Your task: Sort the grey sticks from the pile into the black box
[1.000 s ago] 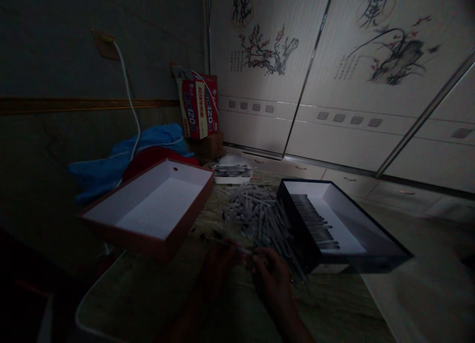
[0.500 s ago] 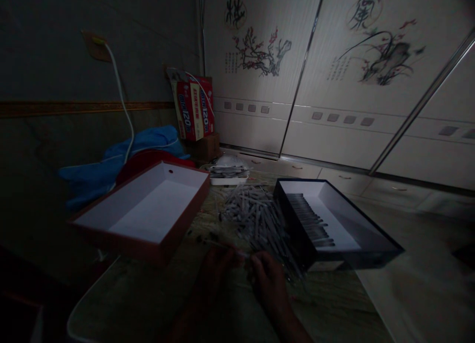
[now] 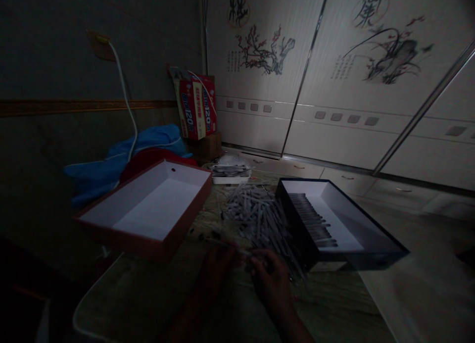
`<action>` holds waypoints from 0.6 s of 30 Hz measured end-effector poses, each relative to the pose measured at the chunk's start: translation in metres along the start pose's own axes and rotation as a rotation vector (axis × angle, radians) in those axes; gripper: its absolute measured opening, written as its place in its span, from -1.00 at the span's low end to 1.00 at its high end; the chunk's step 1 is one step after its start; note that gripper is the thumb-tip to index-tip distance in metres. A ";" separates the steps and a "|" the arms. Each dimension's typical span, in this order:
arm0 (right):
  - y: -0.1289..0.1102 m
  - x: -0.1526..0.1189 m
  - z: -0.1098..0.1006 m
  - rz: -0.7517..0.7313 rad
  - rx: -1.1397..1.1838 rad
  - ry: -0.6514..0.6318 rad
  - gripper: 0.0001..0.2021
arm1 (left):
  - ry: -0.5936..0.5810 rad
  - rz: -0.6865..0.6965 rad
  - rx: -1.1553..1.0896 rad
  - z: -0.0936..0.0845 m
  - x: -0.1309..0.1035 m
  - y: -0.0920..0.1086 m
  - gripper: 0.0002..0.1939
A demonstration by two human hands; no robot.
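In the dim light, both hands meet over the near middle of the table. My left hand (image 3: 218, 264) is closed around a slim, pale pen (image 3: 243, 252), whose thin end sticks out to the left. My right hand (image 3: 269, 273) pinches the other end, thumb against fingers. Just beyond them lies a loose pile of pale pen barrels (image 3: 256, 212). Right of the pile, a dark-rimmed box (image 3: 371, 224) holds a row of dark-ended pens (image 3: 311, 221) along its left side. A few small black pieces (image 3: 211, 234) lie left of the pile; their kind is unclear.
A red-brown box lid with a white inside (image 3: 148, 204) stands at the left. Behind the pile is a white tray (image 3: 230, 179) with more pens and clear plastic. Blue cloth (image 3: 148, 140), a red carton (image 3: 198, 108) and a white cable (image 3: 124, 95) are at the back left.
The view has shifted slightly, moving the scene a little to the right. My right hand's fingers have changed position slightly on the pen; both hands stay together.
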State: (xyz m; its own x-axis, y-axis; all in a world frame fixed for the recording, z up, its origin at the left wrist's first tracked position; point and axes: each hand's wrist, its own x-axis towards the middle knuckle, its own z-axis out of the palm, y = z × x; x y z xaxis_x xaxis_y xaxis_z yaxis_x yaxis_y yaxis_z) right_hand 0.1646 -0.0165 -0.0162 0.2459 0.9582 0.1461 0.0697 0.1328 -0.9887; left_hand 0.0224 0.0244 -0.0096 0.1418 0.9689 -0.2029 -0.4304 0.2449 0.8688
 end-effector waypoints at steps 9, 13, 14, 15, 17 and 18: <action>0.008 -0.001 0.000 0.074 0.111 0.007 -0.68 | -0.016 0.005 -0.040 -0.001 0.001 -0.005 -0.77; 0.005 -0.003 0.000 0.037 -0.017 -0.013 -0.69 | -0.075 0.035 0.003 -0.003 0.001 -0.005 -0.79; 0.005 -0.003 -0.001 0.019 -0.064 -0.026 -0.69 | -0.089 0.041 0.013 -0.003 0.000 -0.004 -0.80; 0.005 -0.004 -0.001 -0.006 -0.112 -0.029 -0.67 | -0.098 0.039 0.020 -0.003 -0.001 -0.004 -0.80; 0.007 -0.004 -0.002 -0.063 -0.206 -0.005 -0.63 | -0.106 0.025 0.030 -0.001 -0.002 -0.002 -0.79; 0.009 -0.004 -0.002 -0.087 -0.247 0.014 -0.62 | -0.111 0.016 0.038 0.000 -0.003 -0.001 -0.79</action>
State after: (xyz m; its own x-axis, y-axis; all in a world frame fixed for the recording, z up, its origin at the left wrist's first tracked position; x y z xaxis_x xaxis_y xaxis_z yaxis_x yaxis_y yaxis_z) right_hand 0.1666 -0.0195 -0.0252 0.2415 0.9422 0.2322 0.3247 0.1471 -0.9343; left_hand 0.0223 0.0211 -0.0099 0.2341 0.9622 -0.1390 -0.4000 0.2257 0.8883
